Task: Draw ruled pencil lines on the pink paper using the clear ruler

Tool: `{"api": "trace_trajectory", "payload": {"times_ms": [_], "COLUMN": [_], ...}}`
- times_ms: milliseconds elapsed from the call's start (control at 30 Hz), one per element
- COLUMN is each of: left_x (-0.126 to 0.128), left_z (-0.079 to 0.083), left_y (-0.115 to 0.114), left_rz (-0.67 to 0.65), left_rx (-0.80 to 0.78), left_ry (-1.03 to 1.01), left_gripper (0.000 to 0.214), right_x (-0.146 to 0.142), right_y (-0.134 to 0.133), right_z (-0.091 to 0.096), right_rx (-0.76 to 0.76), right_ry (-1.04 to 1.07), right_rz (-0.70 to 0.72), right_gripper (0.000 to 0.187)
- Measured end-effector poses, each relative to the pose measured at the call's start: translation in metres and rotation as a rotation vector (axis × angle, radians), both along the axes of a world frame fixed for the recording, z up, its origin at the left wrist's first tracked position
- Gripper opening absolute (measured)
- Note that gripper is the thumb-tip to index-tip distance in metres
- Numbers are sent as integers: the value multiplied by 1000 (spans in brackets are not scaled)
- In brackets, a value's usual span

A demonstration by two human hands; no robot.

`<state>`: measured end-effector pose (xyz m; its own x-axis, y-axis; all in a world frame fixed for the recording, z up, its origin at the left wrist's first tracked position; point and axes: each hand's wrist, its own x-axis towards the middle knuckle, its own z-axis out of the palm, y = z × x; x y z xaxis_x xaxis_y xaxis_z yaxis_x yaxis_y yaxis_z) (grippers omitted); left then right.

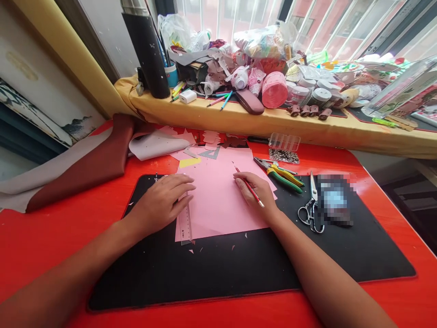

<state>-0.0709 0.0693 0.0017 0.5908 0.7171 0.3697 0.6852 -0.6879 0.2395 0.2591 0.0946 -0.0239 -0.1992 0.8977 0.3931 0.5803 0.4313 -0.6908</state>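
A red table (37,269) stands below a bright, barred window (232,16), with a black mat (191,278) spread over it. A pink sheet (218,205) lies in the middle of the mat, reaching past its far edge. Along the sheet's left side lies a clear ruler (185,225); the left hand (167,196) rests over its upper part, fingers extended and unclenched. The right hand (256,193), over the sheet's right side, has its fingers closed around a red pencil (251,191); whether its tip touches the sheet I cannot tell. Near the sheet's far edge are a yellow piece (190,162) and a set square (213,153). To the right lie pliers (287,180), then scissors (311,207). Farther out, a cluttered, cloth-covered ledge (205,114) runs under the window.
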Motion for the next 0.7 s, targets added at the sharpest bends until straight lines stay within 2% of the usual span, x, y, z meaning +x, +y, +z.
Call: {"api": "trace_trajectory", "payload": {"times_ms": [100, 167, 267, 467, 567, 700], "left_x": [-18, -18, -2, 47, 52, 44], "left_z": [-6, -13, -18, -13, -12, -15], "left_y": [-23, -35, -45, -61, -65, -55], "left_rz": [4, -30, -79, -90, -102, -40], "left_rx": [5, -3, -7, 20, 12, 54], "left_ry": [-8, 2, 25, 178, 157, 61], "left_gripper": [32, 33, 32, 39, 41, 40], "right_x": [0, -1, -1, 1, 1, 1], "right_y": [-1, -1, -1, 1, 2, 3], "right_z": [2, 2, 2, 2, 1, 0], "right_rx": [-1, 3, 38, 39, 50, 43], "right_ry": [-4, -11, -46, -60, -62, -47], "right_rz": [8, 16, 38, 60, 71, 75], "right_gripper": [20, 20, 20, 19, 17, 18]}}
